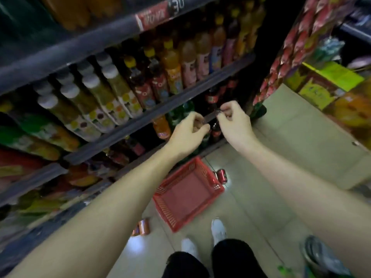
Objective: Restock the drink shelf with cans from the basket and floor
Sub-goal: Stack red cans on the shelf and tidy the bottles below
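Dim aisle: at the left of the frame the drink shelf point(124, 125) runs packed with bottles, an orange can point(143, 227) lying on the pale tiled floor point(291, 137) at lower centre. Mid-frame, the left hand point(188, 131) and right hand point(232, 119) each pinch an end of a thin dark strip point(210, 116) at the shelf edge. Below them the red basket point(202, 167) sits on the tiles, a red can point(222, 175) just beside its right rim, and stacked cartons point(329, 85) stand at upper right.

A shop aisle: drink shelves point(128, 125) packed with bottles point(112, 93), a price tag point(158, 15), a shopping basket point(186, 195).
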Motion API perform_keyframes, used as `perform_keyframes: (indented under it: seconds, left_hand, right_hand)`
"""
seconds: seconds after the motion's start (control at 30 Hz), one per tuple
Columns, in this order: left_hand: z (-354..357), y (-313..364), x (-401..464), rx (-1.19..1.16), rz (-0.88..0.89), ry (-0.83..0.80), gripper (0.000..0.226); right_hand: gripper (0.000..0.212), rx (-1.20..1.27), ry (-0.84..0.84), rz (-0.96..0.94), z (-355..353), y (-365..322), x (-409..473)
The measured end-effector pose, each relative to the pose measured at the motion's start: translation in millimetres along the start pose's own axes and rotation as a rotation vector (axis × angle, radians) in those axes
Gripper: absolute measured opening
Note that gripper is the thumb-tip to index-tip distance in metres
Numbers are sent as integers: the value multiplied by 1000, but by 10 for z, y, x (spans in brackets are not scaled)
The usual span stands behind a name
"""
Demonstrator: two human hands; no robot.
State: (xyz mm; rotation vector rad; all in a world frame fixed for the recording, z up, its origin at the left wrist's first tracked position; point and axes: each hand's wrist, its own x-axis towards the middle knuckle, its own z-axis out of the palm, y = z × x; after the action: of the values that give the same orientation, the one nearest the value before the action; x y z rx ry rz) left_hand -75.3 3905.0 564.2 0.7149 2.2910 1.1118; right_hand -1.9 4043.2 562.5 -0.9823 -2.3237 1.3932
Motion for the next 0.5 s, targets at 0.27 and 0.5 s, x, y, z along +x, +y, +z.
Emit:
perform_keyframes:
  seconds: [0.27, 0.5]
  left_hand:
    - [1406, -787, 261, 14, -207, -155, 35]
    - [3021, -2030, 1008, 38, -390, -248, 52]
  right_hand:
    - [27, 4, -16, 470, 29, 2099, 242]
    - [53, -64, -153, 691, 641, 4461, 639]
